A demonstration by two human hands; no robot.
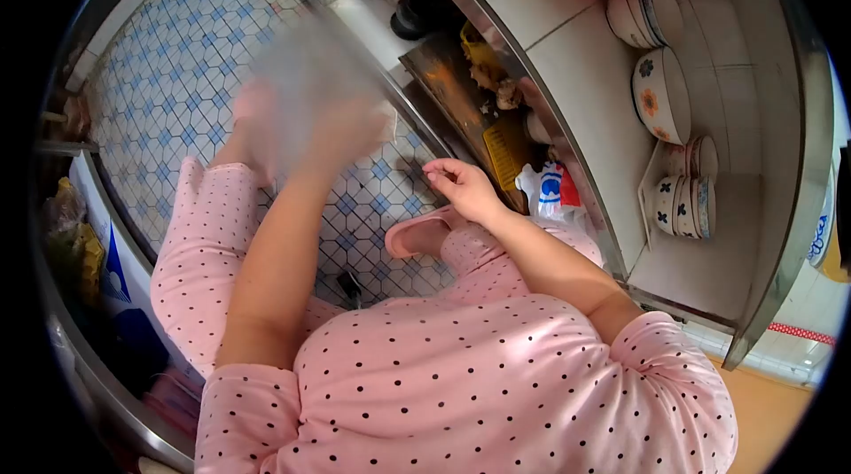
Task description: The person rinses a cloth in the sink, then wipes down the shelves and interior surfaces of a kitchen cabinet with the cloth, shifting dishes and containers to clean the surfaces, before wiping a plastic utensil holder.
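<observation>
My left hand point(350, 124), smeared by motion, is up over the tiled floor at the upper left. A pale, see-through thing point(301, 66), perhaps a plastic bag, is blurred in its grip. My right hand point(465, 190) is lower and to the right, beside the shelf edge, with its thumb and fingertips curled together. A faint dark smear shows near these fingertips; whether they hold it cannot be made out. Below this hand, a pink slipper point(417, 237) is on one foot.
An open cupboard on the right holds stacked bowls point(660, 95) on a white tiled shelf point(576, 111). Its lower level has a brown board point(448, 93), a yellow basket point(503, 155) and a white, blue and red bag point(551, 188). Bagged items point(66, 208) stand at the left.
</observation>
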